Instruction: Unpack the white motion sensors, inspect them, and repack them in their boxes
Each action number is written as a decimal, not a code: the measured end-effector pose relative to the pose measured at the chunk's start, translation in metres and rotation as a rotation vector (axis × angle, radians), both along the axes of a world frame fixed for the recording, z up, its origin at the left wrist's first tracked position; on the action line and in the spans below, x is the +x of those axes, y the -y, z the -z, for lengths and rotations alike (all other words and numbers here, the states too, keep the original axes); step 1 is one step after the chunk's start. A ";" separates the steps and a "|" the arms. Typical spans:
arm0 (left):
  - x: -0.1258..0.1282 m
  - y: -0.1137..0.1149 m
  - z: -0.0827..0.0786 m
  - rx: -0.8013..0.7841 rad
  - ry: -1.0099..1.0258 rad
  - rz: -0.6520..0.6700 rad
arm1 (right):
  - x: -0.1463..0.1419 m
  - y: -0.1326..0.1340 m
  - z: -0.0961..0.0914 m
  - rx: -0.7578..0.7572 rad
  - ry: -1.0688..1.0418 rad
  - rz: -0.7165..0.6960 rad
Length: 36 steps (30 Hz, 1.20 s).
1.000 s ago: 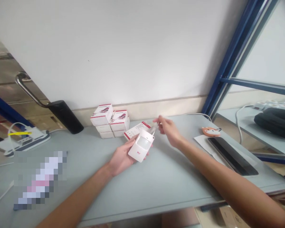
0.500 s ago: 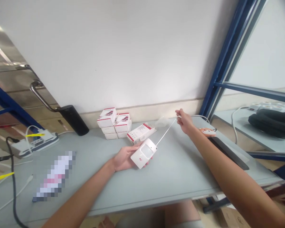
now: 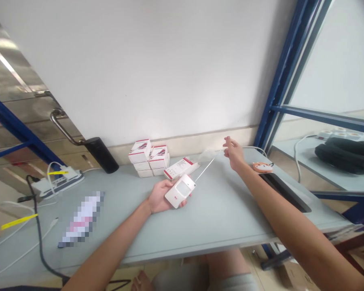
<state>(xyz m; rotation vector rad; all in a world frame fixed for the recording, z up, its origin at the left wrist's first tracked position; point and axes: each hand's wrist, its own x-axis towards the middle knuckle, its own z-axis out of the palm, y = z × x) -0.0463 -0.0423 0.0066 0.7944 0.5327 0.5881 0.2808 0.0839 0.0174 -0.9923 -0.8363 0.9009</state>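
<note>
My left hand [image 3: 161,197] is closed around a white motion sensor [image 3: 180,190], its window facing up and its body tilted above the table. From the sensor's far right corner a thin metal antenna [image 3: 205,169] slants up and right toward my right hand [image 3: 234,152]. The right fingers are curled, thumb and fingertips together at the antenna's line. Its far end fades against a clear plastic bag [image 3: 208,155], so the contact is hard to see. Behind the sensor lies a long white and red box [image 3: 181,168], partly covered by it.
Small white boxes [image 3: 144,155] are stacked by the wall, near a black cylinder [image 3: 101,155]. A power strip [image 3: 60,184] and cables lie left, with a blurred-out packet [image 3: 81,220]. Right are an orange object [image 3: 262,167] and a dark flat object [image 3: 285,192].
My view has shifted slightly. The sensor in my left hand has moved slightly left and up, and less of the antenna shows near my right fingers.
</note>
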 end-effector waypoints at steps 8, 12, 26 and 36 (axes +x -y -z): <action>0.000 0.001 -0.004 -0.012 0.000 -0.015 | -0.007 0.012 -0.006 0.069 0.147 0.056; 0.002 0.005 -0.009 0.004 -0.017 -0.050 | -0.012 0.015 -0.007 0.034 0.128 0.048; 0.012 0.012 -0.012 0.174 0.058 -0.413 | -0.113 0.097 -0.007 0.132 0.409 -0.479; 0.013 0.010 -0.030 0.146 0.118 -0.587 | -0.049 0.040 0.009 0.375 1.356 -0.035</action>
